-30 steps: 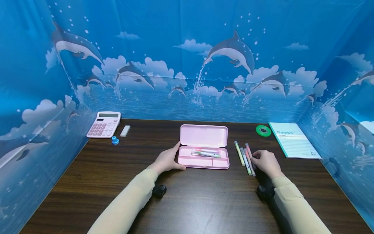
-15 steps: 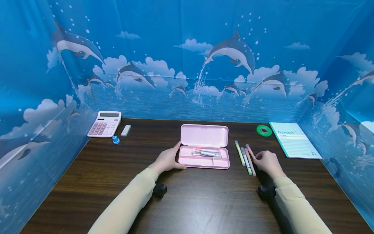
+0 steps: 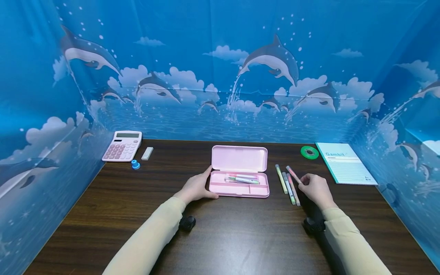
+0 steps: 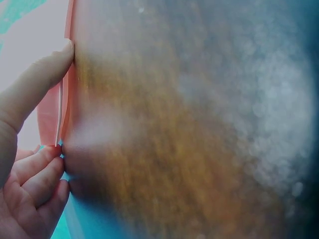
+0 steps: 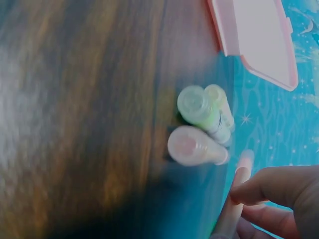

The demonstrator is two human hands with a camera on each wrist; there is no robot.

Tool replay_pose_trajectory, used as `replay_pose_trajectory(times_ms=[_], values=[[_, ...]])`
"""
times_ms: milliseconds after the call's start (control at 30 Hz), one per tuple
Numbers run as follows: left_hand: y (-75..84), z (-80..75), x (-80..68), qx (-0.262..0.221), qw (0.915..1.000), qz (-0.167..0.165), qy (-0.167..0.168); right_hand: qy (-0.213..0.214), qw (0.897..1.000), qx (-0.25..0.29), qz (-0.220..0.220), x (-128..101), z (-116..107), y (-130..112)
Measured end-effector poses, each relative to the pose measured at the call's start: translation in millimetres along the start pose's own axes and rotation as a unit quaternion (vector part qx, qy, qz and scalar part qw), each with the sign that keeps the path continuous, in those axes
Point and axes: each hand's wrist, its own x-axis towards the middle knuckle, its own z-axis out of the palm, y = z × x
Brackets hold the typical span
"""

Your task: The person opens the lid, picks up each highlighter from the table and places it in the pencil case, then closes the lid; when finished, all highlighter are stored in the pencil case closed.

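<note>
An open pink pencil case [image 3: 239, 159] lies with its lid back and several pens [image 3: 243, 179] inside its base. My left hand [image 3: 196, 187] grips the case's left end, thumb at the front corner and index finger near the hinge. In the left wrist view, the thumb [image 4: 40, 82] lies along the case's pink edge. To the right of the case, my right hand [image 3: 315, 189] pinches a pink marker [image 3: 293, 174] between thumb and fingers, its far end pointing up and left. Beside it lie a yellow-green marker [image 3: 281, 178], a grey-capped marker [image 3: 288, 189] and another pink marker [image 3: 294, 193].
A pink-and-white calculator [image 3: 122, 146], a white eraser [image 3: 147, 153] and a small blue knob-shaped item [image 3: 135, 164] sit at the back left. A green tape roll [image 3: 309, 152] and a Gambit notepad [image 3: 345, 163] lie at the back right. A dolphin-print curtain [image 3: 192, 126] borders the table.
The right hand's pink marker has come away from the others, its far end swinging slightly left and crossing over the pink marker beneath. The left hand stays on the pencil case.
</note>
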Motion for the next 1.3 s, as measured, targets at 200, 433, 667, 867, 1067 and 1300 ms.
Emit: replay_pose_trajectory(times_ms=[200, 433, 667, 867, 1067, 1300], values=[[0.3, -0.3, 0.2, 0.002, 1.0, 0.0, -0.001, -0.006, 1.0, -0.004, -0.013, -1.2, 3.0, -10.2], [1.6, -1.4, -0.2, 0.002, 1.0, 0.001, -0.004, -0.012, 0.999, -0.006, -0.047, -1.7, 7.5, -23.1], [3.8, -3.0, -1.1, 0.006, 1.0, -0.002, -0.005, -0.001, 0.995, -0.007, -0.1, -2.2, 15.2, -42.3], [5.6, -2.6, -1.2, 0.005, 1.0, -0.003, -0.003, -0.001, 0.991, 0.002, -0.134, -3.9, 25.7, -57.6], [4.2, -1.1, -1.1, 0.001, 1.0, 0.0, -0.004, 0.015, 0.982, 0.006, -0.186, -6.7, 37.9, -71.9], [1.6, -1.5, -1.1, 0.003, 1.0, 0.002, 0.001, 0.003, 0.972, 0.01, -0.234, -6.6, 52.6, -91.9]])
